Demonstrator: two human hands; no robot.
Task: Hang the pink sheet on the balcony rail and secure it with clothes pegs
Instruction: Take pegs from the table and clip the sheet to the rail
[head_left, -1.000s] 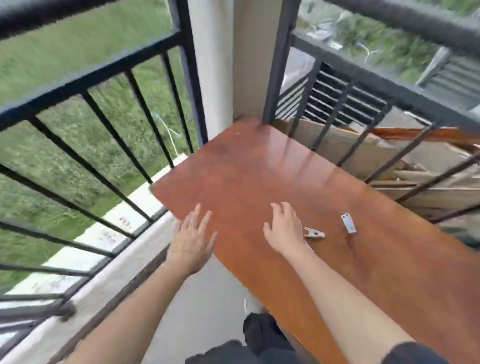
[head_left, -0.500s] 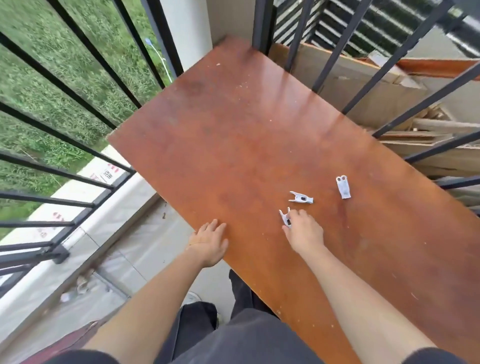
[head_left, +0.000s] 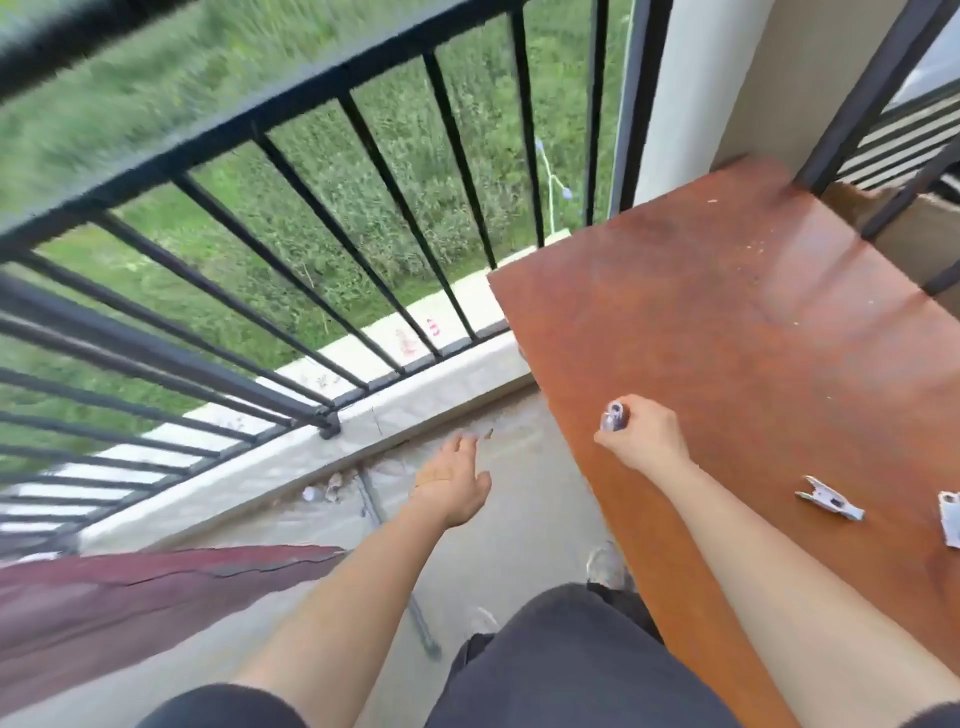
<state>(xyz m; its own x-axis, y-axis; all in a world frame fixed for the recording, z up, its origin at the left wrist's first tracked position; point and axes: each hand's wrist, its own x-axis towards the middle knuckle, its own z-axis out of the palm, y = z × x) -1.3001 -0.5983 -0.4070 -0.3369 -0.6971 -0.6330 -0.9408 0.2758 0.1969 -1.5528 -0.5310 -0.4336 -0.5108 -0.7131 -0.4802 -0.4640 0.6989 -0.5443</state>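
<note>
We see little of the held peg (head_left: 614, 415): only its pale, blurred top pokes out above the right hand (head_left: 647, 439), whose grip is clamped around it, fingers curled, just over the near left edge of the tabletop (head_left: 727, 338). The left hand (head_left: 453, 486) hangs over the floor (head_left: 524, 525), its grip apart and holding nothing, palm turned up and fingers loosely spread.

A loose peg (head_left: 829, 505) lies on the tabletop to the near right, well apart from the right hand. Beyond it, a cut-off peg (head_left: 950, 519) is sliced by the right border, so we see only part of it.

At the near left a dull reddish-pink surface (head_left: 130, 587) lies low by the floor, smeared by blur and cut by the border; we cannot tell whether it is the sheet.

The balcony rail (head_left: 291, 104) runs across the far left, its top bar blurred, with grass (head_left: 311, 218) showing between the bars. Its foot meets a concrete kerb (head_left: 415, 410).

Between kerb and tabletop edge we have an open strip of floor, where the left hand is. Dark trousers (head_left: 561, 665) fill the near middle, hiding most of a shoe (head_left: 605, 564) beside the tabletop edge.
</note>
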